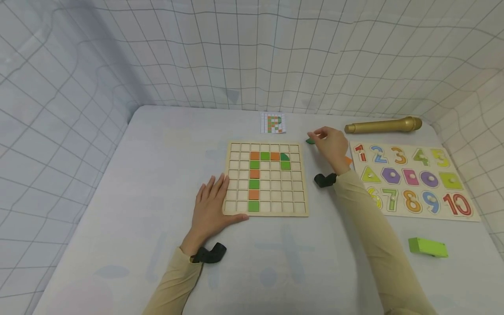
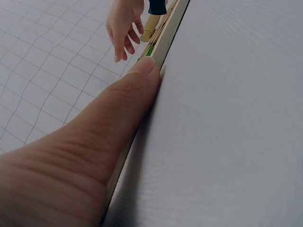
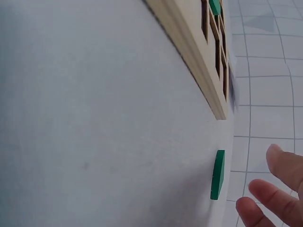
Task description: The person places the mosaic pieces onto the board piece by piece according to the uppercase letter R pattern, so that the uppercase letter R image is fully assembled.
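A square wooden grid board [image 1: 276,187] lies on the table, with green and orange square tiles and one dark green quarter-round tile [image 1: 284,157] set in its cells. My left hand [image 1: 209,213] rests against the board's lower left corner, fingers straight along the left side and thumb [image 2: 142,71] at the front edge. Just beyond the board's right side, a loose dark green tile [image 3: 218,175] with a curved edge lies on the table. Over and beside it hovers my right hand [image 1: 330,144], its fingers [image 3: 272,198] loosely bent and apart from the tile.
A small printed pattern card [image 1: 272,123] lies behind the board. To the right are a number-and-shape puzzle board [image 1: 401,188], a gold microphone [image 1: 383,126] and a lime-green block [image 1: 428,247]. An orange piece [image 1: 348,160] peeks out beside my right wrist. Grid-patterned cloth walls surround the table.
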